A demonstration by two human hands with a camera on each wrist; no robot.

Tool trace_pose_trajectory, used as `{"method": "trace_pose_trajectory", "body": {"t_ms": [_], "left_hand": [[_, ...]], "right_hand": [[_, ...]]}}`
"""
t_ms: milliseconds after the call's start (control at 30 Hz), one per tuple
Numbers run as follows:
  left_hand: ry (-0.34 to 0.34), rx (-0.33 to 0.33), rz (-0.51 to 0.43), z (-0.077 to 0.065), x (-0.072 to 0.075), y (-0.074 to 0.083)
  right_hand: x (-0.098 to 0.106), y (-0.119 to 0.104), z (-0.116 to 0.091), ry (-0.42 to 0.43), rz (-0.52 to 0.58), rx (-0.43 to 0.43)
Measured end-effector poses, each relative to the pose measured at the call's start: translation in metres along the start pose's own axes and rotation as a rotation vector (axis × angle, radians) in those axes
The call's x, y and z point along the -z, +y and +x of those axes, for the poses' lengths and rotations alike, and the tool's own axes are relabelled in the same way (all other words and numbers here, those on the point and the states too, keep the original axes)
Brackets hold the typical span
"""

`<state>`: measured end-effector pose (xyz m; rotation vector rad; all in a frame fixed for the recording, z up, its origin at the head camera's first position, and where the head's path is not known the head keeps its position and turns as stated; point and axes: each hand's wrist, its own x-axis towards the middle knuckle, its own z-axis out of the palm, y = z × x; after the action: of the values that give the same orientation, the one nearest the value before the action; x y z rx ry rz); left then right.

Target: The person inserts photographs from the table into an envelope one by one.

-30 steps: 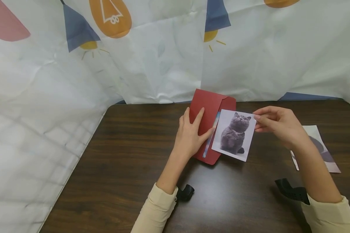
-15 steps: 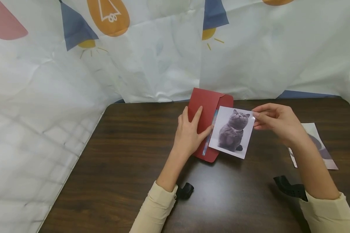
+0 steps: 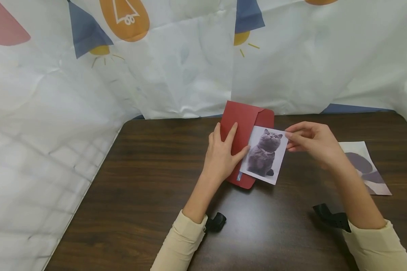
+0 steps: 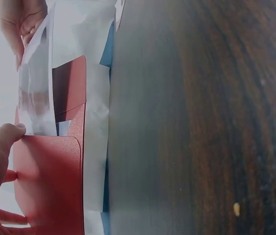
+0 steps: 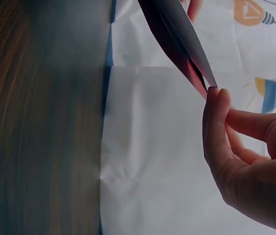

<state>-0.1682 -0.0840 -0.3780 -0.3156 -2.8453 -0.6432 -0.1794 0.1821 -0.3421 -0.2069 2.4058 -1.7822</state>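
A red paper envelope (image 3: 237, 113) with its flap folded open is held across by my left hand (image 3: 218, 156), index finger spread on its face and thumb at the opening edge. Part of that hand's grip is hidden. The envelope's top overlaps the curtain. My right hand (image 3: 312, 141) pinches the upper right corner of a square cat photo (image 3: 262, 152) between thumb and fingers. The photo's left edge lies at the envelope's opening, and a small blue strip (image 3: 239, 176) shows below it. In the left wrist view the photo (image 4: 36, 93) stands in front of the flap (image 4: 71, 88).
Another printed picture (image 3: 376, 177) with grey-purple shapes lies on the dark wooden table (image 3: 139, 195) at right, partly behind the right forearm. A white patterned curtain (image 3: 190, 67) hangs behind the table's far edge. Black camera mounts (image 3: 216, 223) stick out from both wrists.
My right hand has moved left with the cat photo, which now covers most of the blue strip at the envelope's opening. The left hand keeps its hold with little movement.
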Motion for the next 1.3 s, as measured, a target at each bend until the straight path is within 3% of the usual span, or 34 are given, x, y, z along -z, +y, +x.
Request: {"method": "trace_pose_trajectory", "body": {"t_ms": [733, 1067, 1300], "left_hand": [[0.011, -0.024, 0.0, -0.003, -0.001, 0.002], [0.021, -0.042, 0.013, -0.004, -0.003, 0.002], [0.031, -0.051, 0.027, -0.005, -0.004, 0.003]], "right_hand": [[-0.013, -0.006, -0.004, 0.052, -0.104, -0.025], [-0.016, -0.006, -0.006, 0.086, -0.306, 0.015], [-0.019, -0.008, -0.005, 0.079, -0.3, 0.011]]}}
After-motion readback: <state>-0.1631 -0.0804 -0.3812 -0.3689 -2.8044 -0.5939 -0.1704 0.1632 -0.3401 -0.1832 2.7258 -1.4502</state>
